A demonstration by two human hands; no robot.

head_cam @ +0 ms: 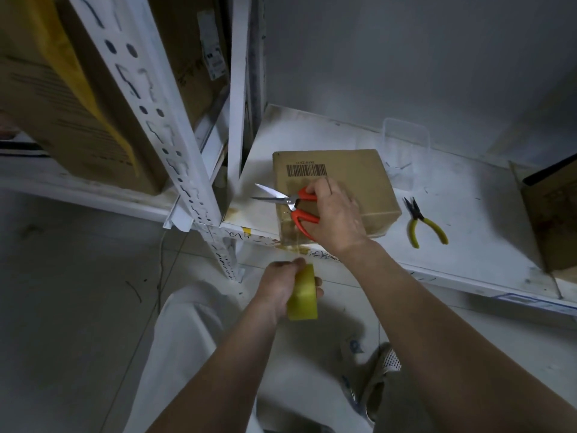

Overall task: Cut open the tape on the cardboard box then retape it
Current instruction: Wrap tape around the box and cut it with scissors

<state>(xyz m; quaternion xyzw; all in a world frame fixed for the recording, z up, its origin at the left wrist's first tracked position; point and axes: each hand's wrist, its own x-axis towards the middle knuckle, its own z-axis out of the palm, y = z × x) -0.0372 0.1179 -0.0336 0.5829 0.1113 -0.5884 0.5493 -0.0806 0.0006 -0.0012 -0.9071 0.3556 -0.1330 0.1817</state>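
Head view, looking down onto a white metal shelf (468,214) with a small cardboard box (352,179) sitting at its front left corner, a printed barcode (307,169) facing up on the lid. A strip of clear tape (288,228) runs down the box's near face and stretches on to the yellow tape roll (303,293), which hangs just in front of the shelf's front edge, below the box. The left hand (282,287) grips that roll, fingers curled around its rim with the thumb on top. The right hand (335,215) is over the box's left front part, its fingers curled through the handles of the red-handled scissors (295,204). The blades are parted and point left, past the box's left edge toward the upright post (175,129) of the neighbouring rack. Whether the blades touch the tape I cannot tell.

Near the middle of the shelf, right of the box and apart from it, lie yellow-handled pliers (423,221) with handles splayed. A clear plastic container (406,142) stands behind the box near the back edge, and another open carton (552,220) sits at the right end. Large boxes (62,98) fill the rack on the left. Below, pale trousers (187,339) and a shoe (379,375) show over the grey floor
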